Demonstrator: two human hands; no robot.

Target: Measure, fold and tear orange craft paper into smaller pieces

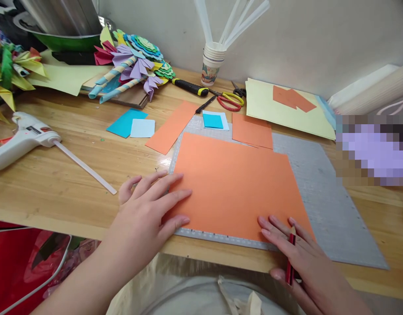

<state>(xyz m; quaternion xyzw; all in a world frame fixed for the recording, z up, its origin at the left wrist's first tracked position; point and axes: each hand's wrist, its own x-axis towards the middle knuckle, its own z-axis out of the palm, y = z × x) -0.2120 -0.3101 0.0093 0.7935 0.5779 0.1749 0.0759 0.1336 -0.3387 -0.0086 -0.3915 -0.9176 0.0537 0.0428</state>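
Note:
A large orange paper sheet (234,183) lies on a grey cutting mat (323,192) at the table's near edge. My left hand (145,214) rests flat on the sheet's left edge, fingers spread. My right hand (303,262) lies on the sheet's lower right corner with fingers stretched out, and a red pencil (290,258) is held between them.
A white glue gun (24,138) lies at the left. Small blue squares (132,124), orange strips (171,127), scissors (229,100) and a yellow-handled cutter (190,87) sit behind the mat. Paper flowers (136,61) and a cup of glue sticks (213,63) stand by the wall. Yellow sheets (287,109) lie at the right.

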